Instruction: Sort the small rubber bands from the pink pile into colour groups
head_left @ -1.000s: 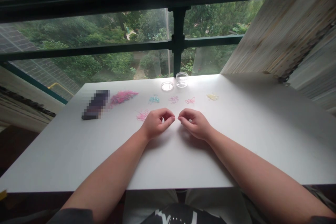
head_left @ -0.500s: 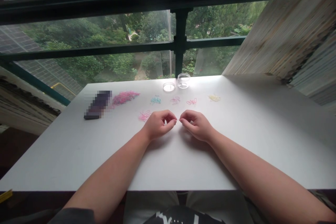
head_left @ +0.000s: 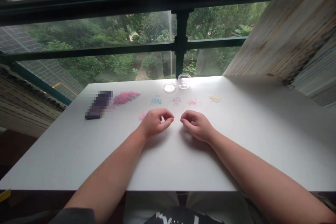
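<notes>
Bands (head_left: pixel 128 97) lay in colour groups before a window (head_left: pixel 180 43), on a white table (head_left: pixel 225 168). Both hands were over the middle of the table, a narrow gap between them. Left hand (head_left: pixel 155 123): thumb and forefinger curled, tips together. Right hand (head_left: pixel 197 125): likewise. (Whether either pinch held a band could not be told.) A dark item (head_left: pixel 98 105), pixelated, lay at the left, just beside the mixed, mostly pink heap (head_left: pixel 123 99). A clear jar (head_left: pixel 184 82) stood near the far edge, a clear lid (head_left: pixel 169 88) just left of it. One pink group (head_left: pixel 142 116) was partly hidden by the left hand. Smaller groups ran left to right: blue (head_left: pixel 156 100), purple (head_left: pixel 175 101), reddish pink (head_left: pixel 192 102) and, well apart, yellow (head_left: pixel 215 98).
</notes>
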A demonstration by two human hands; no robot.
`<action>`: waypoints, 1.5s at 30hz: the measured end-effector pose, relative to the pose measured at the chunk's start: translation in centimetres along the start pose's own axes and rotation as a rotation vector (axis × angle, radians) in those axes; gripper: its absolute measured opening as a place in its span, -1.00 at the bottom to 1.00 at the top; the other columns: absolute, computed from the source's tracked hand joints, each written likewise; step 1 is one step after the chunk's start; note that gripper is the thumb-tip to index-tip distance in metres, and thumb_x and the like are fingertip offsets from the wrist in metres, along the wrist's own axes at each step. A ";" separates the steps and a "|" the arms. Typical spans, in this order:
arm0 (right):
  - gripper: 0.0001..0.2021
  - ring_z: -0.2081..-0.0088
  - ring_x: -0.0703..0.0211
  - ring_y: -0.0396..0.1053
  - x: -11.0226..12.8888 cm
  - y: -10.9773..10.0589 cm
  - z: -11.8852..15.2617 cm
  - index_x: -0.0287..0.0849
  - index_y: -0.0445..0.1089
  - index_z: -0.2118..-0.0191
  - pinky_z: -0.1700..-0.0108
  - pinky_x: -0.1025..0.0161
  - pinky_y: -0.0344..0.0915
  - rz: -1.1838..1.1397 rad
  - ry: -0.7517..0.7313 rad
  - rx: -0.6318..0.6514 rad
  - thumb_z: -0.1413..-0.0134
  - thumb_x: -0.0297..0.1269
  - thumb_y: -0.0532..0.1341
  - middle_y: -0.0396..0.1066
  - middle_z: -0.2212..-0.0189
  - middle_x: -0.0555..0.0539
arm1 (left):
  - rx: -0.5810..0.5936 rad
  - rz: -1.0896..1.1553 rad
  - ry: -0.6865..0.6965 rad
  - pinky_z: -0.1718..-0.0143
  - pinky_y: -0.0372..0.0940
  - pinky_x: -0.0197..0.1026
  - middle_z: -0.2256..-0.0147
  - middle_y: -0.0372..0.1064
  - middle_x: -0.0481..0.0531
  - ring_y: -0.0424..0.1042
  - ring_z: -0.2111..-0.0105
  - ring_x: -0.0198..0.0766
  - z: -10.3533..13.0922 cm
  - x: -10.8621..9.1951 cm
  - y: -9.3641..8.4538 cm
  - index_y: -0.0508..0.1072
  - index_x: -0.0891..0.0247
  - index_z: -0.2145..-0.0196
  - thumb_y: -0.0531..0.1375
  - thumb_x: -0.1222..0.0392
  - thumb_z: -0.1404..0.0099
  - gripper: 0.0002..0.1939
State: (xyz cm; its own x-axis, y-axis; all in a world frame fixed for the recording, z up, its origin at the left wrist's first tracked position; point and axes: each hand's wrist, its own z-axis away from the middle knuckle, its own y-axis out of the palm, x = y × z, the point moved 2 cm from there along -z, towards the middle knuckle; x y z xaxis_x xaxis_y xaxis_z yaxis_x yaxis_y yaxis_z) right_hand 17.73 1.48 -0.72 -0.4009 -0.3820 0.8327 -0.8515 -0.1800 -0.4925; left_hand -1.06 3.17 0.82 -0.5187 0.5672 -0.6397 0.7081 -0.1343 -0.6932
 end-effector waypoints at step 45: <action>-0.90 0.52 0.27 0.21 -0.4 0.4 0.3 -0.17 0.28 0.43 0.47 0.31 0.16 -0.092 0.035 0.052 -0.05 -0.30 0.10 0.28 0.55 0.02 | -0.243 -0.161 -0.414 0.27 0.28 -0.24 0.37 0.49 0.04 0.42 0.33 -0.22 0.8 7.9 -6.5 0.49 0.28 0.51 0.10 0.10 -0.09 -0.76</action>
State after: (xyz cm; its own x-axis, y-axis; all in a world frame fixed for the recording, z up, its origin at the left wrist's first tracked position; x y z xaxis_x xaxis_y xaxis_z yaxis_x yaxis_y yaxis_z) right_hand 17.62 1.25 -1.31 -0.3340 -0.3302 0.8828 -0.8669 -0.2600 -0.4253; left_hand -10.09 7.86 0.00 -0.7423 0.1885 -0.6430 0.6688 0.1491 -0.7284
